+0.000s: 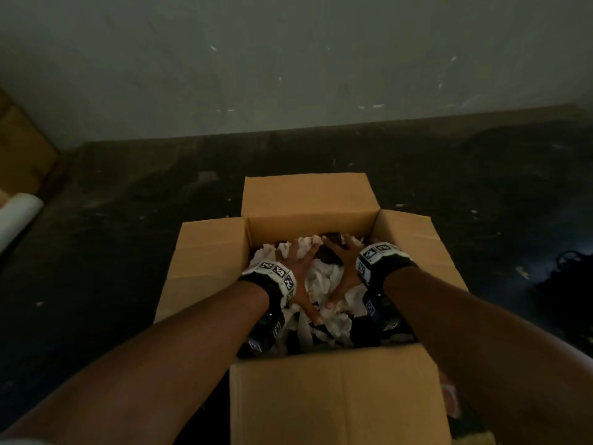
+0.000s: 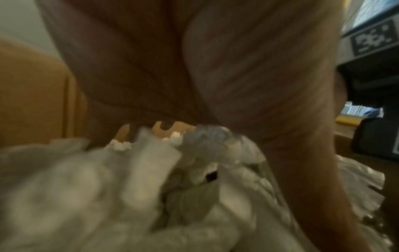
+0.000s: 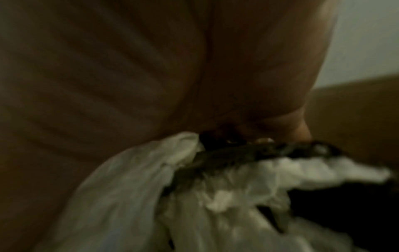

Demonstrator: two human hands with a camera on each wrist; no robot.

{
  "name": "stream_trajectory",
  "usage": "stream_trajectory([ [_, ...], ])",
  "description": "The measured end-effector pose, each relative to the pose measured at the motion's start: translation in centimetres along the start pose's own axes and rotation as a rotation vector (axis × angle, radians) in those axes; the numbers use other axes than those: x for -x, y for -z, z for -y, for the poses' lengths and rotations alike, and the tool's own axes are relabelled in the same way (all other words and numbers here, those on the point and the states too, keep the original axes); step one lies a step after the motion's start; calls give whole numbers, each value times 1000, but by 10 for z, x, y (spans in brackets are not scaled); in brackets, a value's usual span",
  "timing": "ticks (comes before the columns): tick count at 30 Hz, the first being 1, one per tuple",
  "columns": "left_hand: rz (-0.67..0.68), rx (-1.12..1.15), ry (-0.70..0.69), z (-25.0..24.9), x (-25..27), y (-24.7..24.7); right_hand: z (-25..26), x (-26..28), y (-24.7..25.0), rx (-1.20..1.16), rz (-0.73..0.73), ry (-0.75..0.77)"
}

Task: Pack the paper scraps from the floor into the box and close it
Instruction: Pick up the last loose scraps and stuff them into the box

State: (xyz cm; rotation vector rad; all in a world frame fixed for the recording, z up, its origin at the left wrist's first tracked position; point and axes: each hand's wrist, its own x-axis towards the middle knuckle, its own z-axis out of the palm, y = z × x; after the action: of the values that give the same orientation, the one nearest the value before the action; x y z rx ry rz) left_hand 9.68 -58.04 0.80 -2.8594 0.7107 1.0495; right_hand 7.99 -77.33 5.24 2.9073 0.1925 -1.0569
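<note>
Two hands are down inside the cardboard box (image 1: 333, 396) in the head view. The left hand (image 1: 300, 274) and the right hand (image 1: 345, 268) lie flat with fingers spread wide, pressing on the pile of paper scraps (image 1: 324, 284). They hold nothing; the paper sits right under the palms. All four flaps stand open, and the box sits on the dark floor (image 1: 128, 252). A few small pale bits lie on the floor near the box, too small to tell what they are. A white roll (image 1: 17, 216) lies far off at the left edge.

In the left wrist view, which is blurry, the left hand (image 2: 172, 68) fills the top, and the crumpled white paper scraps (image 2: 108, 196) touch it from below. A brown box wall (image 2: 32, 93) shows on the left.

In the right wrist view, dark and blurry, the right hand (image 3: 129, 76) presses on white paper scraps (image 3: 194, 196), with some dark stuff squashed under the palm. I cannot tell what the dark stuff is.

What could go wrong? I think the paper may puff back up when the hands lift, so the flaps will not shut flat. A hard push could also make scraps spill over the side.
</note>
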Motion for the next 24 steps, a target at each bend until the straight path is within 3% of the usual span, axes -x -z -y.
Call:
stream_trajectory([
  [6,8,-66,2,11,-49,-56,3,-48,-46,-38,69,1],
  [9,-1,-70,25,5,-60,-63,3,-56,-57,-117,96,4],
  [14,-51,-31,-52,24,-66,-62,-11,-69,-56,-147,36,78],
  [18,-84,9,-99,14,-21,-22,-11,-30,-29,-77,-10,137],
  [22,-44,132,-106,2,30,23,-13,0,-1,-177,-37,124],
  [24,-114,191,-120,1,53,41,-16,18,7,-229,-87,112],
])
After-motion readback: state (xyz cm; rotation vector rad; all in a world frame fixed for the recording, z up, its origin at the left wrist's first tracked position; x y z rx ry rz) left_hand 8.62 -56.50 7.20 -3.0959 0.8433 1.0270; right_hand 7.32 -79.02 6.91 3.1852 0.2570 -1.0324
